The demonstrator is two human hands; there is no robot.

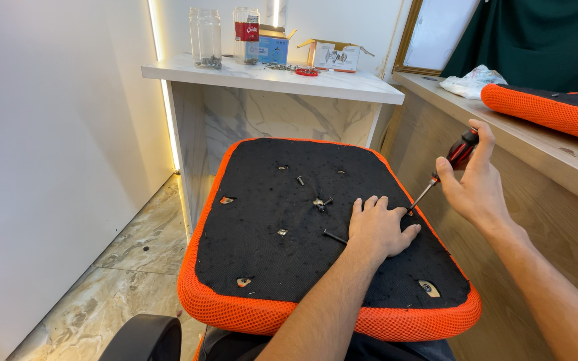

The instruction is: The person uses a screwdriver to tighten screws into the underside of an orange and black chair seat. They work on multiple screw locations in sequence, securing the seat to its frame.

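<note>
Head view: left hand point(377, 230) lies flat, fingers spread and grasping nothing, on the black underside of an orange-edged seat cushion point(269, 254). Right hand point(474, 179) has its fingers clenched round a red-and-black screwdriver point(446, 167), tip down at the cushion's right edge, just beside the left thumb. Loose black bolt point(334, 236) lies on the cushion next to the left hand. White tabletop point(342, 83) behind carries glass jars point(207, 37) and cardboard boxes point(334, 55).
</note>
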